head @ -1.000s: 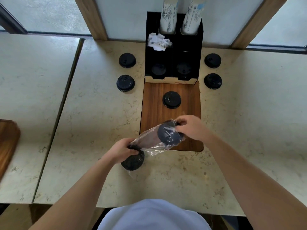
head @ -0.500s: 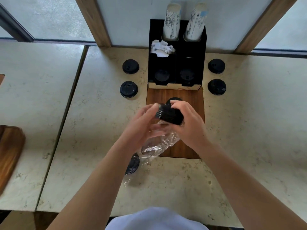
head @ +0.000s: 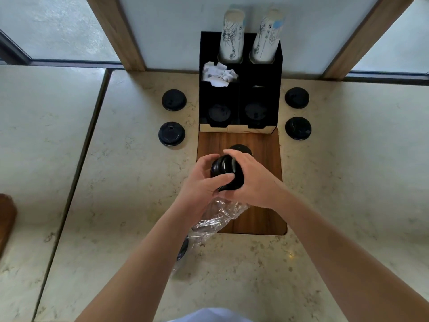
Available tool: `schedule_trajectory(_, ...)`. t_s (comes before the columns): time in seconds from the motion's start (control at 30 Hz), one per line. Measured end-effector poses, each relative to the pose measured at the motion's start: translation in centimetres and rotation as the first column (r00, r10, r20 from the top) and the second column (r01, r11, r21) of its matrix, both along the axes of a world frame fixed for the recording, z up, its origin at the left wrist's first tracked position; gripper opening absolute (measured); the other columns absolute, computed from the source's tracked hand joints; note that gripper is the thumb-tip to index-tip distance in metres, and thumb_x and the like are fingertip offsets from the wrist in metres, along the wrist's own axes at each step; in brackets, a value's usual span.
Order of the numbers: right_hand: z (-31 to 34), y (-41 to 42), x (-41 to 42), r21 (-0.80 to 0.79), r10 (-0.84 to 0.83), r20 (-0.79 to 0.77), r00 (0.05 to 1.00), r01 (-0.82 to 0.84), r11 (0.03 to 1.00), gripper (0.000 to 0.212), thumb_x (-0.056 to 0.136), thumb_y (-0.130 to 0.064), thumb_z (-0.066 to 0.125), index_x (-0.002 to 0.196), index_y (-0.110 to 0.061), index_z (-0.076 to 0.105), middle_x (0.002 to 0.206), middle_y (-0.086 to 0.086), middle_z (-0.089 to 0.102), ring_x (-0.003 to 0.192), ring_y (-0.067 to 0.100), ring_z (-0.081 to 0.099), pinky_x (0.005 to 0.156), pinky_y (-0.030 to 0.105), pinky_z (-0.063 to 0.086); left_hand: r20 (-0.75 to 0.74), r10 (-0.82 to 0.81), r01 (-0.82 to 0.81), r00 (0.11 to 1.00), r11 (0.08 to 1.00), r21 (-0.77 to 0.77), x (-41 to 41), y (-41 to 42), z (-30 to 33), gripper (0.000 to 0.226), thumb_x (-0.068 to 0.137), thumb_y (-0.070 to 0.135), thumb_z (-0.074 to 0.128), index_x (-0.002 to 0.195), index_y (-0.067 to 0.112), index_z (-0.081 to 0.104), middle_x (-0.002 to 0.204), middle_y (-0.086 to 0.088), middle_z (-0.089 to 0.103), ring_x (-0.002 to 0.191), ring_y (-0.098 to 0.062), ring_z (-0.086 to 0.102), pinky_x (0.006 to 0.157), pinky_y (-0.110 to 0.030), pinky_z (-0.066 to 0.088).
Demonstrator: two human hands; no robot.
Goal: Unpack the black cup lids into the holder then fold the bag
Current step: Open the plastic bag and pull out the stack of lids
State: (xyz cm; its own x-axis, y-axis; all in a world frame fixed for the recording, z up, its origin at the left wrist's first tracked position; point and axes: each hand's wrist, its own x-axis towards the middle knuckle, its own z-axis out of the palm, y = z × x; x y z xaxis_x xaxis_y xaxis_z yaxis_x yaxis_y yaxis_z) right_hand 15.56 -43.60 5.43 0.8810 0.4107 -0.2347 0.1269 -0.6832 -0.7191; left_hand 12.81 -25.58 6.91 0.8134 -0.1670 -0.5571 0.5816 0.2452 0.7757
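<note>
Both my hands, left [head: 204, 182] and right [head: 251, 182], grip a stack of lids [head: 226, 171] with curled fingers above the wooden board, the holder [head: 240, 101] straight ahead toward the tabletop's far edge.

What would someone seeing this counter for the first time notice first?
Both hands, left hand and right hand, grip a stack of black plastic cup lids above the dark wooden board, with a crinkled clear plastic bag trailing below. Behind stands a tall black holder, two loose black lids on the marble counter at each side.
</note>
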Motion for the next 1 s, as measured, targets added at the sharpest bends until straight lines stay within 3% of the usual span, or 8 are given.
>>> schedule_trajectory(0.17,0.4,0.6,5.8,-0.034,0.031,0.004,1.0,-0.031,0.999,0.099,0.066,-0.061,0.081,0.148,-0.036,0.031,0.139,-0.004,0.052,0.123,0.013,0.051,0.098,0.028,0.049,-0.016,0.128,-0.129,0.992,0.985,-0.115,3.3,0.2,-0.5,0.059,0.083,0.021,0.083,0.133,0.02,0.053,0.134,-0.019,0.065,0.112,-0.033,0.075,0.083,-0.037,0.065)
schedule_trajectory(0.23,0.1,0.7,8.6,-0.104,-0.029,0.013,0.999,0.031,0.994,0.099,0.069,-0.059,0.08,0.15,-0.035,0.028,0.142,0.002,0.049,0.124,0.022,0.054,0.1,0.036,0.052,0.047,0.063,-0.069,0.997,0.988,0.137,3.3,1.3,-1.4,0.069,0.085,0.043,0.081,0.14,0.024,0.046,0.135,-0.009,0.065,0.114,-0.023,0.072,0.094,-0.04,0.062)
schedule_trajectory(0.33,-0.9,0.9,12.8,-0.306,-0.123,0.057,0.991,0.134,0.942,0.103,0.075,-0.058,0.079,0.154,-0.028,0.022,0.147,0.01,0.045,0.13,0.033,0.051,0.105,0.048,0.049,-0.032,-0.161,0.134,0.986,0.679,0.722,-0.9,5.7,-4.3,0.086,0.08,0.06,0.079,0.151,0.028,0.041,0.139,0.002,0.059,0.126,-0.021,0.058,0.105,-0.047,0.05)
schedule_trajectory(0.5,-2.6,2.4,18.8,-0.522,-0.093,0.214,0.972,0.195,0.83,0.103,0.073,-0.063,0.073,0.154,-0.021,0.026,0.147,0.013,0.046,0.135,0.04,0.042,0.108,0.055,0.035,-0.334,-0.218,0.393,0.917,0.351,0.85,-9.0,12.6,-8.7,0.11,0.048,0.081,0.074,0.139,0.02,0.061,0.129,-0.012,0.063,0.119,-0.036,0.053,0.1,-0.047,0.043)
schedule_trajectory(0.6,-3.4,3.7,21.0,-0.609,-0.033,0.226,0.973,0.168,0.775,0.106,0.07,-0.062,0.073,0.155,-0.02,0.025,0.148,0.016,0.044,0.133,0.043,0.043,0.107,0.055,0.035,-0.422,-0.306,0.503,0.854,0.274,0.82,-10.0,13.7,-10.0,0.105,0.046,0.065,0.082,0.139,0.021,0.059,0.119,-0.008,0.064,0.108,-0.032,0.053,0.09,-0.041,0.044)
schedule_trajectory(0.83,-4.2,3.6,21.9,-0.64,-0.013,0.289,0.957,0.203,0.741,0.105,0.068,-0.067,0.072,0.151,-0.018,0.03,0.143,0.013,0.048,0.132,0.041,0.04,0.104,0.055,0.035,-0.396,-0.266,0.474,0.879,0.58,0.663,-8.6,11.2,-10.8,0.035,0.066,0.023,0.093,0.068,0.021,0.058,0.057,0.009,0.058,0.054,-0.002,0.051,0.048,-0.018,0.034)
schedule_trajectory(0.93,-3.6,3.2,22.1,-0.609,0.001,0.293,0.956,0.185,0.772,0.105,0.067,-0.067,0.072,0.149,-0.017,0.032,0.139,0.012,0.05,0.13,0.039,0.042,0.104,0.054,0.036,-0.347,-0.108,0.297,0.932,0.777,0.556,-7.7,11.1,-11.2,0.028,0.064,0.023,0.091,0.083,0.018,0.071,0.07,0.017,0.075,0.067,0.006,0.066,0.059,-0.016,0.044)
schedule_trajectory(1.0,-3.2,3.2,22.5,-0.623,0.101,0.248,0.963,0.079,0.779,0.104,0.067,-0.062,0.074,0.151,-0.019,0.03,0.141,0.012,0.048,0.131,0.039,0.041,0.106,0.054,0.035,-0.344,0.014,0.15,0.939,0.883,0.446,-6.5,11.1,-11.3,0.047,0.058,0.029,0.087,0.102,0.021,0.072,0.091,0.013,0.081,0.087,-0.005,0.074,0.072,-0.025,0.053)
